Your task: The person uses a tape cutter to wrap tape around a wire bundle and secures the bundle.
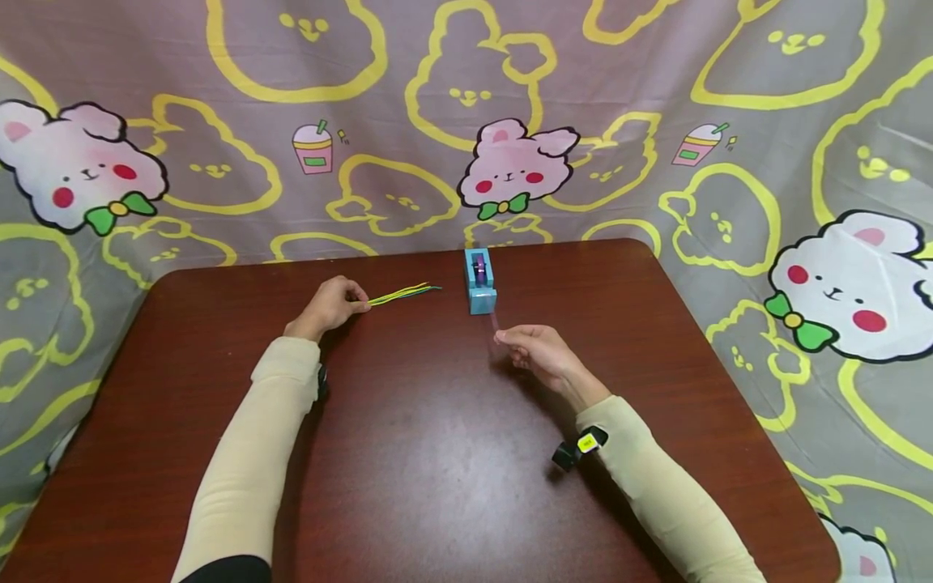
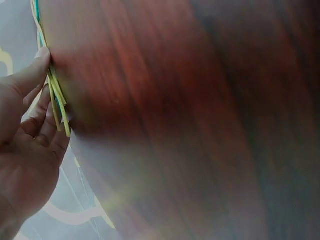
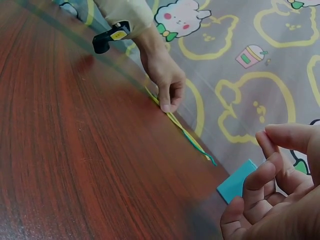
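Note:
My left hand (image 1: 334, 306) pinches a small bundle of thin yellow and green wire-like strands (image 1: 399, 295) near one end, between thumb and fingers. In the left wrist view, short ends of the strands (image 2: 61, 107) stick out past the thumb; the longer part points right in the head view. A light-blue tape dispenser (image 1: 481, 301) with a purple core stands toward the table's back edge. From its front runs a strip of clear tape (image 1: 495, 321), whose end my right hand (image 1: 538, 350) pinches between thumb and index finger. The right wrist view shows the dispenser (image 3: 235, 182) partly hidden behind that hand.
The dark red-brown wooden table (image 1: 408, 453) has rounded back corners. A curtain (image 1: 394, 178) with bunny prints hangs close behind it and on both sides. Black wrist cameras sit on both forearms, the right one (image 1: 576, 449) standing out over the table.

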Motion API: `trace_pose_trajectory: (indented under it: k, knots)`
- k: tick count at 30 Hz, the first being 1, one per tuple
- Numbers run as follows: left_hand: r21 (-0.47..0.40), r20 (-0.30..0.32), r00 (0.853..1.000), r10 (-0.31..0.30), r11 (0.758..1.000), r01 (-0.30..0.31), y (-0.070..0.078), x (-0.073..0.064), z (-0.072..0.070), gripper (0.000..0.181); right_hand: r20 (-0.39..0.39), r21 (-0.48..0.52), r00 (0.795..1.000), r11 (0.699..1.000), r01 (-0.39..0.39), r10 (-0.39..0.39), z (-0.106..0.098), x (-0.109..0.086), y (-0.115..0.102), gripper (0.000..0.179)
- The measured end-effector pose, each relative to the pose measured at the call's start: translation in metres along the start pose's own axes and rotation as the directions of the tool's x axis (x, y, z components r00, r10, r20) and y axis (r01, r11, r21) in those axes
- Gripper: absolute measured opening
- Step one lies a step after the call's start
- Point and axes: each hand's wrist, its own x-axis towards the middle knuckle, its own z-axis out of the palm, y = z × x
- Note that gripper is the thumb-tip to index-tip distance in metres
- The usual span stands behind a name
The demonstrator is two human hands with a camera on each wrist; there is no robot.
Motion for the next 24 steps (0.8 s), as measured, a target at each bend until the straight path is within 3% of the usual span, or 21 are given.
trace_pose_trajectory:
  k: [4, 7, 13, 24]
  knots:
    - [0.057, 0.03, 1.0, -0.003, 0.998, 0.001, 0.0, 0.0, -0.001, 0.011, -0.002, 0.005, 1.0, 1.0, -0.008, 0.008, 0.0, 0.0, 0.001, 0.01]
    - [0.169, 0.068, 0.998, 0.015, 0.985, -0.026, 0.003, 0.001, -0.001, 0.014, -0.004, 0.009, 1.0, 1.0, -0.019, 0.019, 0.0, 0.0, 0.002, 0.01]
    - [0.389, 0.156, 0.985, 0.069, 0.913, -0.125, 0.012, 0.0, -0.001, 0.021, -0.006, 0.015, 0.999, 0.999, -0.032, 0.032, -0.002, 0.001, 0.004, 0.012]
    - [0.463, 0.197, 0.973, 0.119, 0.864, -0.199, 0.015, -0.002, -0.002, 0.019, 0.009, 0.0, 1.0, 1.0, -0.018, 0.018, -0.002, 0.002, 0.006, 0.012]
